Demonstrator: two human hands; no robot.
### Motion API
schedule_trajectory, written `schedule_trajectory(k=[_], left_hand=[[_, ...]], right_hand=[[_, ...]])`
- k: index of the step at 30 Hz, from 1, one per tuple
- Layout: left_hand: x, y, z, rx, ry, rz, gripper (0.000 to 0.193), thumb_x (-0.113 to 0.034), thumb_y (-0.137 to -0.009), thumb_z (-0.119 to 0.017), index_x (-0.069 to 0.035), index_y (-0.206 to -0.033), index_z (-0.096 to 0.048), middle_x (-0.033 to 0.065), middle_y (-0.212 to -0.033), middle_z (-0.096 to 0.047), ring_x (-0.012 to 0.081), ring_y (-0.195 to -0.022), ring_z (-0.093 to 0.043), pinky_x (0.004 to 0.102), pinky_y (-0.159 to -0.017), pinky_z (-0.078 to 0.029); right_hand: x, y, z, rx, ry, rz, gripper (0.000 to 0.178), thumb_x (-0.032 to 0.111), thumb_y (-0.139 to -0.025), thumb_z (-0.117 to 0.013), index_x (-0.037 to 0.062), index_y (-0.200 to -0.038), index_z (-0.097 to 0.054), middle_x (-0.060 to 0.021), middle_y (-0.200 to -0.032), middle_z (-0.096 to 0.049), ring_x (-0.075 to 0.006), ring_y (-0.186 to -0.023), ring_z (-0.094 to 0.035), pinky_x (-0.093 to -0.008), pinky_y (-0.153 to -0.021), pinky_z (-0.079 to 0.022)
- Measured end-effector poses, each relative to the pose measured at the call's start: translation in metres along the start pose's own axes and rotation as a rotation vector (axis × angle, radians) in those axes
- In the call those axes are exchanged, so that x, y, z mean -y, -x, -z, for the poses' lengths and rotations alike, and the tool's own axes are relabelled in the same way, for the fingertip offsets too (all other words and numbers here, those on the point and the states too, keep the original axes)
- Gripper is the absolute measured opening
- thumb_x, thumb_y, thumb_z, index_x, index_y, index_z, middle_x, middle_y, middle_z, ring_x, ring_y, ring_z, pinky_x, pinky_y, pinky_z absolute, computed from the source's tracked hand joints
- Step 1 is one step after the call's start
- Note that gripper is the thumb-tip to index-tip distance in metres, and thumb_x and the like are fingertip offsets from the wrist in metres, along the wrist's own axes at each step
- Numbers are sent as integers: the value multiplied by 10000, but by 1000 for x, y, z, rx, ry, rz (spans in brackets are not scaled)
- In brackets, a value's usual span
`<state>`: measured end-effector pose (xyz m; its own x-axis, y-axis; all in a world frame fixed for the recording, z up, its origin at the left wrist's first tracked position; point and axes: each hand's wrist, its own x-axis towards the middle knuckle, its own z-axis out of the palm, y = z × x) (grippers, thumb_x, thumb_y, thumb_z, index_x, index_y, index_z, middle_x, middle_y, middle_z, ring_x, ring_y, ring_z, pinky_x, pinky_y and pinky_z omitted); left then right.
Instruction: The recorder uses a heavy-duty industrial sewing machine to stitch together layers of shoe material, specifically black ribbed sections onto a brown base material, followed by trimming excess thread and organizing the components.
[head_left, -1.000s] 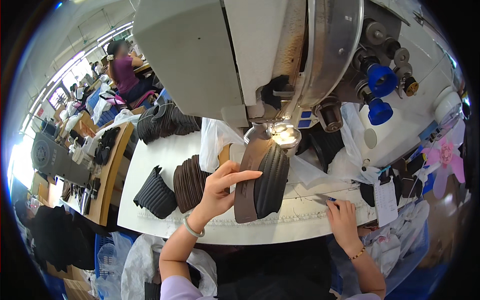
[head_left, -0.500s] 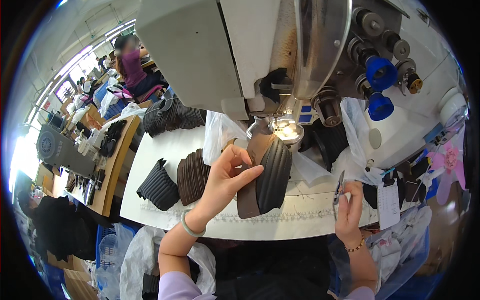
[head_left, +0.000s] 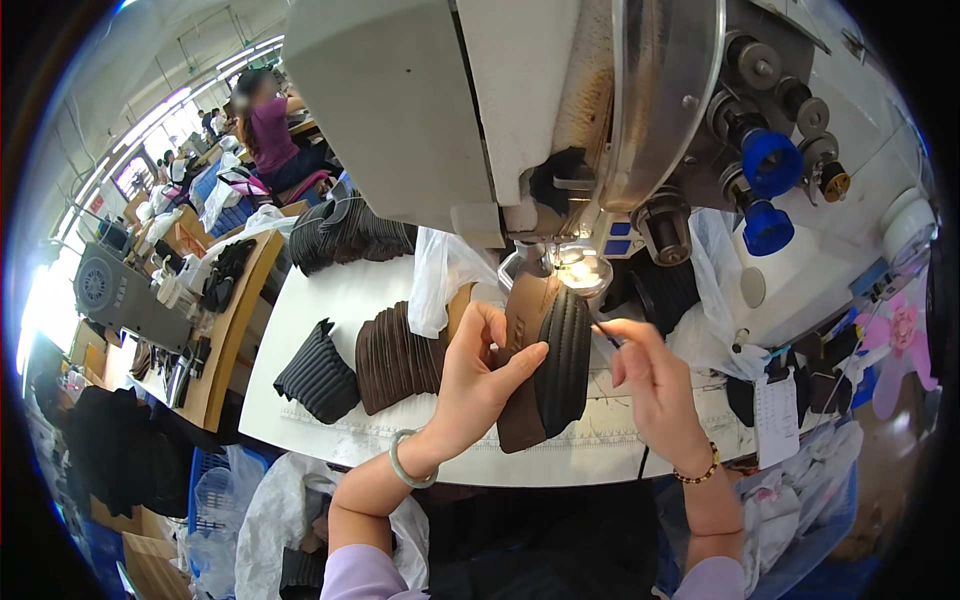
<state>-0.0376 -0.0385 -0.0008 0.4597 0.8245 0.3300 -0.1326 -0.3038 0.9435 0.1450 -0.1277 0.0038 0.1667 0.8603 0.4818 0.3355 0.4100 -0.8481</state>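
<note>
My left hand [head_left: 470,385] pinches a leather piece [head_left: 566,365], brown on one side with a black padded, ribbed panel along the other. The piece is held tilted just in front of the lit needle area of a sewing machine [head_left: 400,110]. Close to the ribbed panel's right edge, my right hand [head_left: 655,390] is closed on small thread snips [head_left: 606,334]. Only the dark tip of the snips shows; the fingers cover the rest. Beside my left hand lies a stack of brown pieces [head_left: 395,360], with a black ribbed bundle [head_left: 318,372] to its left.
Blue tension knobs [head_left: 770,165] jut from the machine at upper right. A clear plastic bag [head_left: 445,275] lies behind the brown stack. More black pieces [head_left: 350,232] sit at the back left. At right are a paper tag [head_left: 776,418] and a pink fan [head_left: 900,330]. Another person [head_left: 270,130] sits far left.
My right hand has swung left and up with the snips, from the table's right side to the leather piece's edge. My left hand and the piece have shifted slightly right.
</note>
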Motion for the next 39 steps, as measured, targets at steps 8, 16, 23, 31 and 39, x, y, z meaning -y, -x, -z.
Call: schedule_trajectory(k=[8, 16, 23, 31, 39], left_hand=[[-1, 0, -1, -17, 168, 94, 376, -48, -847, -717, -103, -859, -345, -45, -819, -376, 24, -760, -379, 176, -659, -336], [-12, -1, -1, -52, 433, 269, 375, -45, -829, -724, -103, -873, -356, -9, -856, -512, 39, -772, -518, 192, -652, -444], [-23, -11, 6, 102, 533, 559, 280, -161, -919, -636, 6, -1122, -538, 75, -978, -656, 108, -775, -655, 234, -694, -540], [-18, -8, 5, 95, 525, 530, 245, -191, -937, -610, 26, -1050, -619, 66, -912, -680, 94, -752, -653, 236, -678, -530], [-10, -1, -7, 48, 556, 455, 217, -171, -941, -594, 32, -1011, -628, 70, -899, -680, 102, -738, -649, 237, -658, -522]], right_hand=[[15, -18, -1, -1, 693, 239, 255, 254, -878, -669, 51, -971, -546, -56, -730, -548, -231, -571, -580, -339, -497, -438], [4, -47, 9, 135, 656, 402, 249, 220, -809, -738, 60, -932, -592, -79, -754, -649, -251, -601, -632, -322, -517, -455], [-15, -37, 5, 32, 504, 340, 263, 282, -888, -670, 54, -973, -570, -86, -711, -629, -235, -587, -633, -324, -532, -467], [-18, -22, 16, -40, 235, 44, 288, 309, -966, -588, 30, -1006, -524, -24, -663, -496, -91, -579, -440, -250, -541, -386], [-9, -20, 17, -45, 333, 62, 284, 309, -952, -605, 31, -975, -549, -63, -678, -579, -137, -561, -556, -267, -523, -426]])
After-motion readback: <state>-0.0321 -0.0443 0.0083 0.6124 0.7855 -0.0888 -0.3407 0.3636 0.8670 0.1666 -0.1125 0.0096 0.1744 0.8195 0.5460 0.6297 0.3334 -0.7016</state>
